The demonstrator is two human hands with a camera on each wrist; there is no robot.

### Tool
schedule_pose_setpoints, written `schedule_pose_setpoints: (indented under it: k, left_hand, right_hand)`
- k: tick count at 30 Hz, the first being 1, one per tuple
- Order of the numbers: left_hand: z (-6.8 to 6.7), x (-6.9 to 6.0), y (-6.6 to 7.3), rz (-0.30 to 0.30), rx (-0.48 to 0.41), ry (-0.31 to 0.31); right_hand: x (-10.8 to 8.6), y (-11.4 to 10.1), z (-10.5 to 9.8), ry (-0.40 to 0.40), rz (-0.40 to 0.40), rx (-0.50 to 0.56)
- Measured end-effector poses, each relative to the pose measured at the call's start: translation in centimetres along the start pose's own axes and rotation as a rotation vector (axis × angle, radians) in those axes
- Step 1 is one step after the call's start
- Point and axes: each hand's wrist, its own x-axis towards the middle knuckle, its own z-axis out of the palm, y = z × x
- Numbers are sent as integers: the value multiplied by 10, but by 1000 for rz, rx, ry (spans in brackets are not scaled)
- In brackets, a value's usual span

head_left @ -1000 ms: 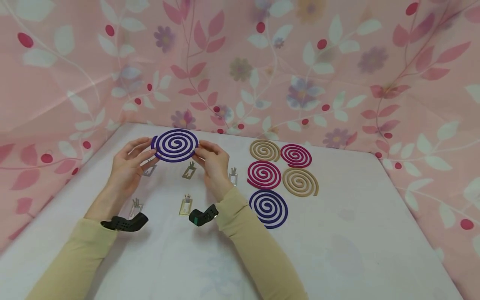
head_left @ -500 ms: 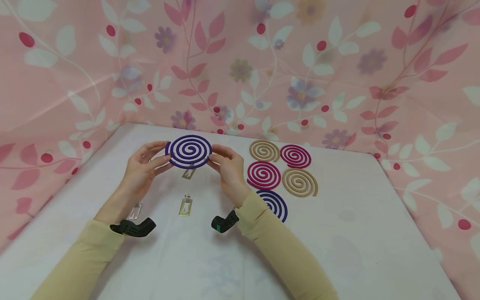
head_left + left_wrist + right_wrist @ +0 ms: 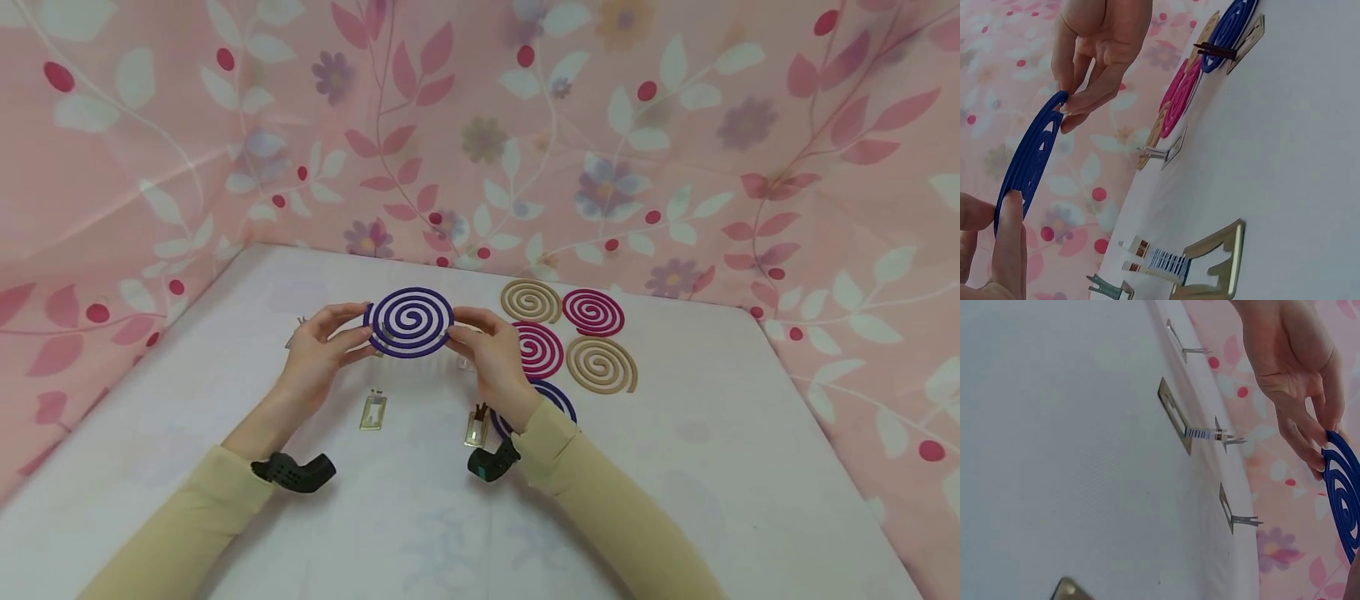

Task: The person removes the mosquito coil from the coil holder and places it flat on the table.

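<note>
A dark blue-purple mosquito coil (image 3: pixel 412 320) is held level above the table between both hands. My left hand (image 3: pixel 318 354) pinches its left edge with thumb and fingers. At the opposite edge, my right hand (image 3: pixel 495 357) pinches it the same way. The left wrist view shows the coil (image 3: pixel 1027 156) nearly edge-on. Below the hands stand small metal coil stands with upright prongs: one stand (image 3: pixel 372 411) in front, another stand (image 3: pixel 476 427) near the right wrist. Others are partly hidden behind the hands and coil. A striped sticker sits on one stand (image 3: pixel 1174 419) in the right wrist view.
Right of the hands, several coils lie flat: a tan coil (image 3: pixel 531 301) and a pink coil (image 3: pixel 593 312) at the back, a pink coil (image 3: pixel 542 350) and a tan coil (image 3: pixel 602 364) before them. The right wrist partly covers a blue coil (image 3: pixel 558 400). Floral cloth (image 3: pixel 480 133) hangs behind.
Both hands have carried the blue-purple coil to the right and slightly nearer, keeping their pinch on it. The right arm now covers more of the blue coil on the table.
</note>
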Motion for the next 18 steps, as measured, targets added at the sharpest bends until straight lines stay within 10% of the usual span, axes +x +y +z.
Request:
schedule_pose_setpoints:
  k: [18]
  left_hand:
    - [39, -15, -14, -88, 92, -46]
  right_hand:
    - [-22, -4, -58, -28, 36, -185]
